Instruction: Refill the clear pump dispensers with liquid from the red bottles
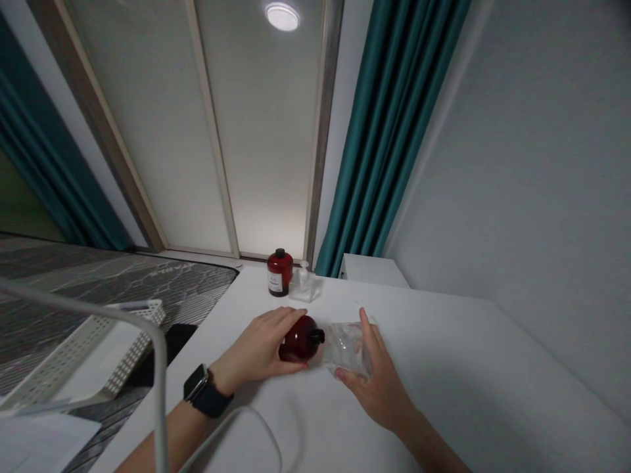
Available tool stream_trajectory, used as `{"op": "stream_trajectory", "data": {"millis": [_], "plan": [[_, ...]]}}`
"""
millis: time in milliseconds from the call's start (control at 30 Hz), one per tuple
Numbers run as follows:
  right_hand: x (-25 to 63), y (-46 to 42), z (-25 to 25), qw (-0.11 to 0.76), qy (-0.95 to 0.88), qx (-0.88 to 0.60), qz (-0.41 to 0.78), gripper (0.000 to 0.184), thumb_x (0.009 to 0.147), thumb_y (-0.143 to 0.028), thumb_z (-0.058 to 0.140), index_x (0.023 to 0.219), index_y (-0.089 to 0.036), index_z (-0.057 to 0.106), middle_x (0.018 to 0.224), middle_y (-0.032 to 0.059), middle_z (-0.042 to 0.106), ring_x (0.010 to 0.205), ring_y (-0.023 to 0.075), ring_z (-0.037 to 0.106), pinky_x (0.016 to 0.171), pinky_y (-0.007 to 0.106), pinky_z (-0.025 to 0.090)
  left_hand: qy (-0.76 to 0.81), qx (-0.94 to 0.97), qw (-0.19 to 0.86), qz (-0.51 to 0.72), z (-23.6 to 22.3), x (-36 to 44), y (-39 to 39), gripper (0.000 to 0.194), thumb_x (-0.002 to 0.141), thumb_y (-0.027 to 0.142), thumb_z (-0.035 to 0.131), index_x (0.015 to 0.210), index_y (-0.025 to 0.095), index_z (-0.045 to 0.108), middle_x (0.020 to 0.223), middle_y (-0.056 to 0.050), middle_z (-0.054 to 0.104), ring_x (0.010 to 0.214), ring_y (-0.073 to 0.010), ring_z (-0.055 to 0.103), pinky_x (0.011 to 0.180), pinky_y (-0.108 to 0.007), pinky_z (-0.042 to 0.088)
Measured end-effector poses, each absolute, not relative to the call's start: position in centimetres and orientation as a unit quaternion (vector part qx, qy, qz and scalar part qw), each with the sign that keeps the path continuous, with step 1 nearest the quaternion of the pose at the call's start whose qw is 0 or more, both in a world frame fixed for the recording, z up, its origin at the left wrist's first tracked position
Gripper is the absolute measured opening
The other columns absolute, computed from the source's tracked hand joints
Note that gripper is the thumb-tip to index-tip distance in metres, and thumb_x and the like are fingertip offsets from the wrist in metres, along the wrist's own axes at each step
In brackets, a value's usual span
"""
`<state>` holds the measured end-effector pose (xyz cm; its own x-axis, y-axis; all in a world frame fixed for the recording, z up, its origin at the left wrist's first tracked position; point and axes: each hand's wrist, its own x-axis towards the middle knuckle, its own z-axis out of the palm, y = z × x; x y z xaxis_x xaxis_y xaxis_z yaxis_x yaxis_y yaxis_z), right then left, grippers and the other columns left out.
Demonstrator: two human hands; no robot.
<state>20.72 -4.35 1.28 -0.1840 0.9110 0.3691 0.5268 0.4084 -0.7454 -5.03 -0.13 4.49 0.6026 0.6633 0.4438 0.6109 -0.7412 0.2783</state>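
Note:
My left hand (263, 345), with a dark watch on its wrist, is wrapped round a dark red-brown bottle (300, 340). The bottle is tipped over, its black neck pointing right. My right hand (372, 378) holds a clear, see-through item (345, 345) between thumb and fingers; it looks like a plastic bag or box, its kind unclear. The bottle's neck reaches close to this clear item. Behind them stand a second red-brown bottle (280, 272) with a black cap and white label, and a clear pump bottle (303, 284).
The white table (444, 394) runs towards a grey wall on the right. A white perforated basket (73, 358) sits at the left beyond the table edge. A pale metal tube (160, 381) arches across the near left, and a white cable (256, 414) loops on the tabletop.

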Motion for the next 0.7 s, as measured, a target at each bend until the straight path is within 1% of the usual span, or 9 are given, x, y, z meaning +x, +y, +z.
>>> {"op": "stream_trajectory", "data": {"millis": [33,167,300,467,700], "plan": [[20.72,-4.38,1.34,0.403,-0.739,-0.489,0.231,0.097,0.082,-0.024,0.066,0.158,-0.024,0.006,0.124,0.0111,0.052,0.111,0.0276,0.056,0.102,0.049,0.047,0.358,0.894,0.048,0.264,4.51,-5.01,-0.12,0.077,0.073,0.045,0.079,0.136,0.019,0.044,0.126,-0.015,0.064,0.113,-0.0321,0.063,0.094,-0.046,0.054],[20.72,-4.42,1.30,0.377,-0.762,-0.482,0.214,0.095,0.083,-0.023,0.066,0.158,-0.025,0.008,0.132,0.0123,0.049,0.123,0.0293,0.051,0.106,0.049,0.045,0.363,0.897,0.045,0.247,4.50,-4.90,-0.02,0.076,0.073,0.048,0.079,0.135,0.018,0.045,0.124,-0.015,0.064,0.110,-0.0330,0.064,0.092,-0.048,0.054],[20.76,-4.29,1.09,0.359,-0.770,-0.485,0.208,0.094,0.081,-0.022,0.067,0.157,-0.026,0.012,0.131,0.0128,0.050,0.120,0.0299,0.053,0.104,0.051,0.047,0.367,0.899,0.041,0.235,4.48,-4.71,0.02,0.076,0.074,0.050,0.078,0.135,0.017,0.046,0.125,-0.016,0.063,0.111,-0.0332,0.063,0.092,-0.047,0.054],[20.84,-4.19,1.04,0.353,-0.772,-0.488,0.205,0.095,0.080,-0.022,0.068,0.157,-0.024,0.013,0.133,0.0143,0.050,0.123,0.0320,0.052,0.105,0.054,0.046,0.368,0.901,0.043,0.227,4.48,-4.53,-0.05,0.075,0.075,0.052,0.076,0.134,0.018,0.046,0.124,-0.015,0.064,0.109,-0.0331,0.064,0.091,-0.047,0.054],[21.12,-4.17,1.28,0.354,-0.787,-0.477,0.164,0.095,0.080,-0.022,0.068,0.157,-0.024,0.012,0.134,0.0143,0.052,0.122,0.0311,0.054,0.103,0.050,0.050,0.369,0.899,0.044,0.231,4.43,-4.18,-0.11,0.075,0.075,0.051,0.077,0.134,0.018,0.044,0.124,-0.015,0.063,0.110,-0.0323,0.063,0.093,-0.046,0.053]]}}
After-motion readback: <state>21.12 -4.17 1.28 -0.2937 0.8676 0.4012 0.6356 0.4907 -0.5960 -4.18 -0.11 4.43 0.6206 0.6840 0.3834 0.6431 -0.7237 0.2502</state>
